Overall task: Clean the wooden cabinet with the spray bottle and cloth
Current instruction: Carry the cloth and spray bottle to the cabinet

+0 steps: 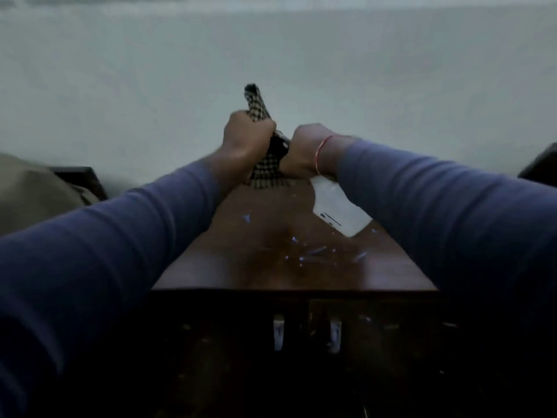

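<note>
Pale wall (120, 86) bkgd | cabinet (241, 260) wet | L grip (245, 137) clenches cloth (259, 107) | R grip (304, 149) holds bottle (340, 212)

Whole frame is motion-blurred. Right hand (304, 149) shows only its back and wrist; fingers hidden, grip can't be confirmed. White spray bottle (337, 206) has its upper part hidden behind the right sleeve and wrist; label marks unreadable. Checked cloth (265, 173) is partly hidden inside the left hand (245, 137), a dark patch between the hands unidentifiable. Cabinet (241, 267) front is near-black, two pale handles (278, 331) barely resolved, lower part cut by the bottom edge. Dark object (541, 164) is cropped at right edge, tan shape (33, 191) cropped at left.
</note>
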A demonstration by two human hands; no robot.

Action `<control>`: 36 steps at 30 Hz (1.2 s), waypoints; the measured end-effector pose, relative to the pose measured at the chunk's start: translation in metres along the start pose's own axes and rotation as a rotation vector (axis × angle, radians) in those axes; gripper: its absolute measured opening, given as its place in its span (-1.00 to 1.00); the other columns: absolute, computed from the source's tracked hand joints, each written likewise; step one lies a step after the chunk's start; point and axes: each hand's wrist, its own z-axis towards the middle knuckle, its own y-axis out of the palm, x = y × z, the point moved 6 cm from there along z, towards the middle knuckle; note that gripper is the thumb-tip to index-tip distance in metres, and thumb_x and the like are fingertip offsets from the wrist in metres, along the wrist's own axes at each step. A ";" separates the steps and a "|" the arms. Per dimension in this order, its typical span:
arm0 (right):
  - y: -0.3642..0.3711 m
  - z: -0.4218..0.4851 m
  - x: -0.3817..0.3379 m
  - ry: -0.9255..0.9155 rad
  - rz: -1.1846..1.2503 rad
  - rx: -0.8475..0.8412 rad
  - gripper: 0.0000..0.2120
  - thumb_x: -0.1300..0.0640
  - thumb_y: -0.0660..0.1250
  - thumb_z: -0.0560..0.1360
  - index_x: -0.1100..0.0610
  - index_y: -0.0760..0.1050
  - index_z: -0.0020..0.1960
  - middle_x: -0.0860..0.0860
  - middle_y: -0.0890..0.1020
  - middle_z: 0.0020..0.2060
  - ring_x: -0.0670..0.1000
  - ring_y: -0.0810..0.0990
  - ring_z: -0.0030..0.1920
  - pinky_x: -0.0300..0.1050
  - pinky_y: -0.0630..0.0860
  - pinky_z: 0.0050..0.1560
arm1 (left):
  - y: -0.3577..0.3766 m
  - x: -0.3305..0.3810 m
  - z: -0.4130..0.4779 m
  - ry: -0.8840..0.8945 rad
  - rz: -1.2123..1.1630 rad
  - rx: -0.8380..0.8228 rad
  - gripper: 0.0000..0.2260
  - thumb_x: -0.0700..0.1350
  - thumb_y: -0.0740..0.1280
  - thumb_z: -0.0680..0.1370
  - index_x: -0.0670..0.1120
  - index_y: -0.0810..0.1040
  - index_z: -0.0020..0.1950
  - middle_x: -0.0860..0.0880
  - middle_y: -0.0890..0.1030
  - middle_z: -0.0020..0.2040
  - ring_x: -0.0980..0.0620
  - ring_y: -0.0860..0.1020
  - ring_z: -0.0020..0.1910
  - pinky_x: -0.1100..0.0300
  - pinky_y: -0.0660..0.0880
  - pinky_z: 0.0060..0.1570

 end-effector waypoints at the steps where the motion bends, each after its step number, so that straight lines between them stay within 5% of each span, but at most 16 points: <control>1: -0.006 -0.023 -0.013 -0.020 -0.012 0.036 -0.89 0.10 0.29 0.41 0.13 0.44 -0.13 0.05 0.49 -0.28 0.04 0.52 -0.27 -0.15 0.43 -0.30 | -0.016 0.004 -0.021 0.013 -0.019 0.015 -0.77 -0.05 0.33 0.31 -0.18 0.61 -0.18 -0.23 0.68 -0.10 -0.18 0.66 -0.11 -0.14 0.62 -0.04; 4: -0.006 -0.111 -0.054 -0.079 -0.002 0.068 -0.84 0.10 0.30 0.42 0.10 0.38 -0.29 0.04 0.49 -0.32 0.02 0.49 -0.34 -0.15 0.44 -0.27 | -0.067 -0.001 -0.103 -0.032 -0.115 0.092 -0.74 -0.04 0.30 0.28 -0.18 0.61 -0.17 -0.19 0.68 -0.12 -0.17 0.67 -0.12 -0.12 0.64 -0.07; 8: 0.007 -0.210 -0.095 -0.123 0.048 0.023 -0.76 0.05 0.33 0.40 0.15 0.36 -0.34 0.02 0.46 -0.40 0.13 0.57 -0.23 -0.18 0.40 -0.26 | -0.126 -0.005 -0.205 -0.138 -0.133 0.147 -0.79 -0.14 0.33 0.49 -0.25 0.62 0.01 -0.10 0.62 -0.12 -0.09 0.60 -0.10 0.25 0.44 -0.28; 13: -0.004 -0.267 -0.116 -0.186 0.140 0.017 -0.85 0.11 0.32 0.44 0.17 0.40 -0.14 0.11 0.50 -0.19 0.13 0.49 -0.18 -0.17 0.37 -0.21 | -0.161 0.005 -0.251 -0.133 -0.160 0.215 -0.81 -0.11 0.38 0.45 -0.20 0.63 -0.02 -0.19 0.68 -0.04 -0.18 0.64 -0.04 0.02 0.60 0.01; 19: -0.009 -0.260 -0.113 -0.148 0.173 0.036 -0.73 0.12 0.33 0.41 0.12 0.31 -0.38 0.04 0.43 -0.40 0.14 0.48 -0.25 -0.16 0.33 -0.35 | -0.165 0.014 -0.248 -0.113 -0.144 0.230 -0.85 -0.10 0.40 0.49 -0.18 0.58 -0.06 -0.17 0.66 -0.04 -0.15 0.62 -0.07 0.12 0.50 -0.10; 29: -0.011 -0.219 -0.112 -0.137 0.238 0.114 -0.78 0.12 0.33 0.36 0.09 0.31 -0.36 0.10 0.52 -0.25 0.14 0.52 -0.24 -0.15 0.38 -0.28 | -0.163 0.027 -0.208 -0.062 -0.033 0.255 -0.89 -0.11 0.38 0.50 -0.14 0.53 -0.15 -0.19 0.65 -0.06 -0.18 0.62 -0.06 0.05 0.55 -0.04; 36: 0.009 -0.221 -0.099 -0.109 0.265 0.099 -0.81 0.10 0.33 0.34 0.10 0.35 -0.35 0.08 0.53 -0.27 0.14 0.51 -0.27 -0.16 0.37 -0.32 | -0.150 0.010 -0.210 -0.062 0.017 0.220 -0.78 -0.10 0.37 0.52 -0.25 0.63 0.00 -0.24 0.67 0.01 -0.20 0.63 -0.01 0.10 0.52 -0.07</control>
